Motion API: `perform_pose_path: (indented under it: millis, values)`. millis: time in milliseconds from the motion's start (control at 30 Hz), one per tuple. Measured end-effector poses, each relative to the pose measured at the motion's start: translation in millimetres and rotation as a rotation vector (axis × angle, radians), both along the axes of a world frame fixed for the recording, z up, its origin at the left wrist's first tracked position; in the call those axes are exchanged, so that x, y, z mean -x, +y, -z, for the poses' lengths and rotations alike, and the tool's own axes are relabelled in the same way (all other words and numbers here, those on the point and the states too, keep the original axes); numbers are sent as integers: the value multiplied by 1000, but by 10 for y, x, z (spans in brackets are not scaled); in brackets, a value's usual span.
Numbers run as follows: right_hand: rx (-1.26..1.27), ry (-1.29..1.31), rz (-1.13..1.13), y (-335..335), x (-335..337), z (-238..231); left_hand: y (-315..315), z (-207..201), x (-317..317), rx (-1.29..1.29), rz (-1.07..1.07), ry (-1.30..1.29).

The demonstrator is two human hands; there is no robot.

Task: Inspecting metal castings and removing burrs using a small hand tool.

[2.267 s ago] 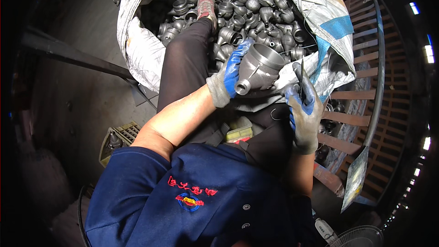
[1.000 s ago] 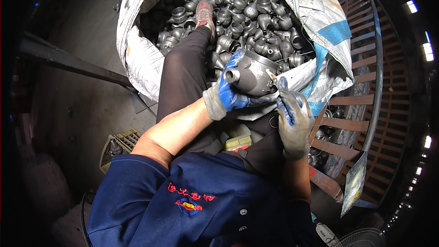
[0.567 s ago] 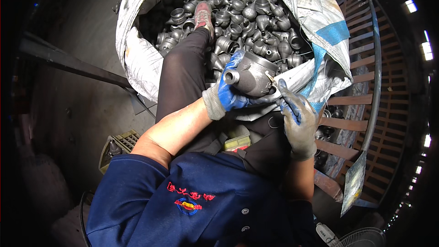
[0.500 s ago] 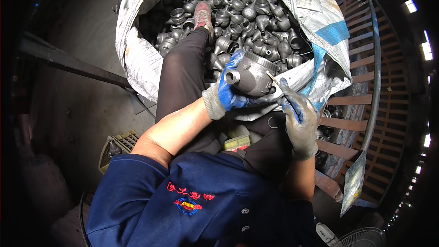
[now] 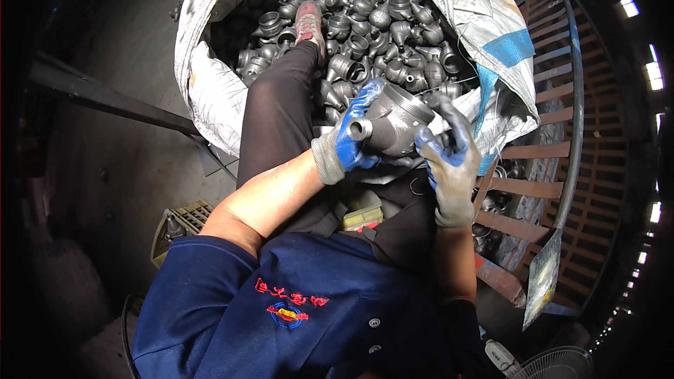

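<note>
Grey floor [image 5: 133, 161], left of frame. Threaded metal casting [image 5: 392, 130], centre: gripped by left hand [image 5: 347, 143]. Right hand [image 5: 449, 154], beside it, fingers curled; whether that grip holds anything we cannot tell. Hazard, we judge: blue-coated glove [image 5: 360, 107] slipping, casting dropping against white bulk bag [image 5: 219, 95].

Metal-parts workshop: a woven bulk bag [image 5: 484, 14] heaped with grey metal castings [image 5: 380, 18] lies at 12 o'clock, a slatted metal stillage [image 5: 530, 187] stands at 3, and a plastic crate [image 5: 197, 215] sits at 8.
</note>
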State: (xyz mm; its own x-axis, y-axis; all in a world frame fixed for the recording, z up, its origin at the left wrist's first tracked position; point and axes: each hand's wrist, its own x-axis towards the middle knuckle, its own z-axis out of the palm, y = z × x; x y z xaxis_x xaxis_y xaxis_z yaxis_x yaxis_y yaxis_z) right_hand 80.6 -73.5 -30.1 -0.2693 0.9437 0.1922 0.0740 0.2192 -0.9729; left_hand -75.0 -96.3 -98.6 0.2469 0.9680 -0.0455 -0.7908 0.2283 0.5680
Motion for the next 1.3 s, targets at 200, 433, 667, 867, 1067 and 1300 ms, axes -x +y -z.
perform_pose_path:
  millis: [200,433,667,867,1067,1300]
  values:
    - [292,54,-76,35,88,7,35,38,-65,-122,-80,237]
    - [258,76,-213,104,38,47,41,84,-74,-263,-173,510]
    - [133,-135,-139,-7,59,14,18,45,110,-554,-213,766]
    - [252,-12,-186,56,17,54,13,28,90,-369,-180,658]
    - [201,-102,-163,-9,37,3,72,289,105,-619,-291,998]
    - [273,-44,-183,-5,32,19,97,413,115,-3,114,-340]
